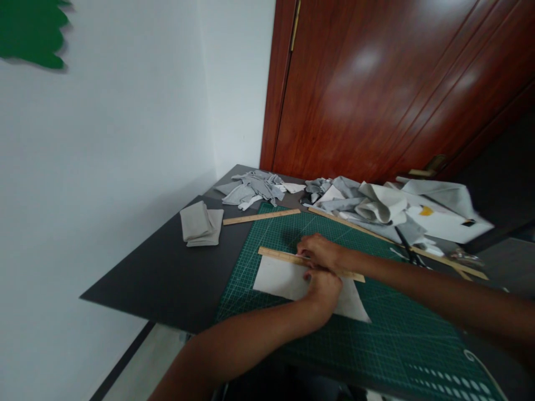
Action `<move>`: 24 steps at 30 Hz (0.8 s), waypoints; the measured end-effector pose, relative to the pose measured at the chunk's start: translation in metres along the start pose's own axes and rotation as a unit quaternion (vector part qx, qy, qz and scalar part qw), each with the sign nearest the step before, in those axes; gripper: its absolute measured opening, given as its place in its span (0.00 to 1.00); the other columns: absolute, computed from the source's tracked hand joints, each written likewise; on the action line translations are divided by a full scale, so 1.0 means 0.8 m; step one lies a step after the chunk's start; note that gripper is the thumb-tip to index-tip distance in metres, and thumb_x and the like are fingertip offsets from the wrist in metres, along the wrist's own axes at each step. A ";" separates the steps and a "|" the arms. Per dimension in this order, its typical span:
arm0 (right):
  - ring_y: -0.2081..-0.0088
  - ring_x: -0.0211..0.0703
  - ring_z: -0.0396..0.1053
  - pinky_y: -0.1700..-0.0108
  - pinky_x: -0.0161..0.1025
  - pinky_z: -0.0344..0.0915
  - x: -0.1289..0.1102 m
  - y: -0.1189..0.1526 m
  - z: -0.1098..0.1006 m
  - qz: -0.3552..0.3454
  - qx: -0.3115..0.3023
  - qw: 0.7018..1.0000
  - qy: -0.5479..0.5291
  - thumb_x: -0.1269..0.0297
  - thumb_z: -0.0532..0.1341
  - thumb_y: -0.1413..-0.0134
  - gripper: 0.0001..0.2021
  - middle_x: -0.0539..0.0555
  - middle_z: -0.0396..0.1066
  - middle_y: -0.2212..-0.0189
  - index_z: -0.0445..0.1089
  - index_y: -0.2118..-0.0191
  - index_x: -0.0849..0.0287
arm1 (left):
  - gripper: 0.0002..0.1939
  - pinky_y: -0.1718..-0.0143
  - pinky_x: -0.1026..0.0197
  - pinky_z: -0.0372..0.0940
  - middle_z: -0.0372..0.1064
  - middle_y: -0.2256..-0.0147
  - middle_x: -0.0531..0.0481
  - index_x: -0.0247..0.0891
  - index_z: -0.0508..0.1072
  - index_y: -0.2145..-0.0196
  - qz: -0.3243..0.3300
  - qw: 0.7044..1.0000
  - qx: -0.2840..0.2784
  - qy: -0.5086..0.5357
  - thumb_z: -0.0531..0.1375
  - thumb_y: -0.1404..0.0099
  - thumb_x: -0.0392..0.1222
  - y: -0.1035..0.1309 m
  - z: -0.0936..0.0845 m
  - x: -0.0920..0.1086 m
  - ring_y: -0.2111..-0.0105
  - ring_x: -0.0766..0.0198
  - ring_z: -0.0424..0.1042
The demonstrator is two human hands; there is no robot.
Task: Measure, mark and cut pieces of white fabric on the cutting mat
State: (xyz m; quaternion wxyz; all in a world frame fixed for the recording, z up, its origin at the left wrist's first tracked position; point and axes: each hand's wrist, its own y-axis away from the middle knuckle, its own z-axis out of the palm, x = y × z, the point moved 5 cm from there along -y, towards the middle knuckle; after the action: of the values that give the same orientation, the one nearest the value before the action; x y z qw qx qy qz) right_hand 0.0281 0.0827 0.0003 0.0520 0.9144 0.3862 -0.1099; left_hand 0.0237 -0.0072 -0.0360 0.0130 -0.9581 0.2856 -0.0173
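So far, a pale fabric piece (pixel 288 281) lies flat on the green cutting mat (pixel 376 328) with the wooden ruler (pixel 284 256) aligned along its top edge, right hand (pixel 320 250) pressing the ruler, left hand (pixel 321 289) curled beside it, grip unclear; no cut shows yet.

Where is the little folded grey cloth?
In the head view, the folded grey cloth lies on the dark table at the left, just off the green cutting mat, beside the left end of a loose wooden ruler.
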 end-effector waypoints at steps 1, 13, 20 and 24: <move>0.67 0.42 0.70 0.60 0.38 0.58 0.002 0.003 -0.001 -0.001 -0.002 1.000 0.004 0.79 0.65 0.51 0.07 0.51 0.76 0.71 0.76 0.71 0.59 | 0.16 0.67 0.45 0.76 0.79 0.64 0.30 0.26 0.80 0.50 -0.004 1.000 -0.002 0.000 0.57 0.32 0.27 0.000 0.000 0.000 0.63 0.43 0.81; 0.65 0.44 0.72 0.57 0.40 0.58 0.019 0.026 -0.008 -0.022 -0.027 0.999 0.018 0.76 0.66 0.50 0.06 0.51 0.78 0.70 0.78 0.68 0.59 | 0.17 0.68 0.42 0.77 0.79 0.61 0.27 0.26 0.80 0.49 -0.026 0.999 0.016 -0.006 0.57 0.31 0.27 -0.001 0.003 0.000 0.62 0.41 0.82; 0.67 0.42 0.72 0.59 0.38 0.57 0.028 0.039 -0.009 -0.030 -0.036 0.998 0.031 0.75 0.65 0.47 0.05 0.51 0.77 0.71 0.77 0.69 0.59 | 0.18 0.68 0.43 0.77 0.75 0.48 0.20 0.27 0.79 0.46 -0.055 0.996 0.064 -0.030 0.58 0.30 0.29 0.000 0.001 -0.002 0.52 0.32 0.79; 0.66 0.42 0.72 0.58 0.39 0.57 0.030 0.051 -0.010 -0.037 -0.043 0.998 0.036 0.77 0.62 0.44 0.08 0.52 0.77 0.69 0.76 0.69 0.59 | 0.19 0.69 0.46 0.77 0.74 0.47 0.22 0.28 0.79 0.45 -0.064 0.994 0.085 -0.040 0.59 0.31 0.30 0.001 0.002 -0.003 0.52 0.33 0.78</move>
State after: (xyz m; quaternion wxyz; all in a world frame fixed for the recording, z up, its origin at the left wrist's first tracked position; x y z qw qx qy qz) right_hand 0.0750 0.0726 0.0025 0.0735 0.8997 0.4259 -0.0617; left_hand 0.0213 -0.0063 -0.0377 0.1044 -0.9697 0.2207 -0.0034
